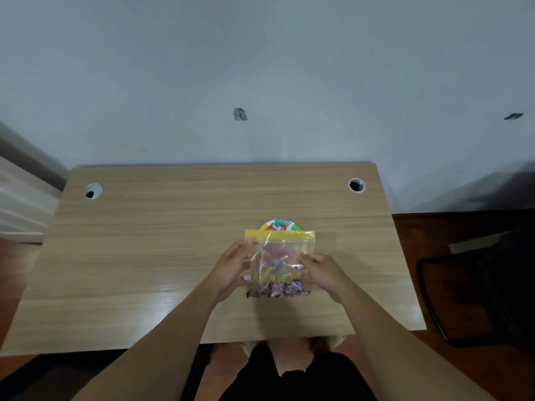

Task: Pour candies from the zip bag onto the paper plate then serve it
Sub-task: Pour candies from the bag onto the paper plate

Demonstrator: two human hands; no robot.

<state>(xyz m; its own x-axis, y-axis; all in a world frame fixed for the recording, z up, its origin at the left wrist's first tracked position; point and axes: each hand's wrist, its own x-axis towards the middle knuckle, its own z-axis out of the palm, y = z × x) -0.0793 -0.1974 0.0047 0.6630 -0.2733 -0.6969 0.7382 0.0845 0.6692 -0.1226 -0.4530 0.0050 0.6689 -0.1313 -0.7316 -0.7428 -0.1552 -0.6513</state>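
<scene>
Both hands gripped a clear, crinkled plastic zip bag point(279, 261) with a yellow zip strip along its far edge, held over the wood-grain laminate desk point(162, 244). The left hand point(231, 270) clasped the bag's left side, the right hand point(324, 270) its right. Small wrapped candies point(278, 287), purple and yellow, were bunched at the near end of the bag. The round, brightly printed paper plate point(280, 224) lay just beyond, mostly hidden behind the zip strip.
</scene>
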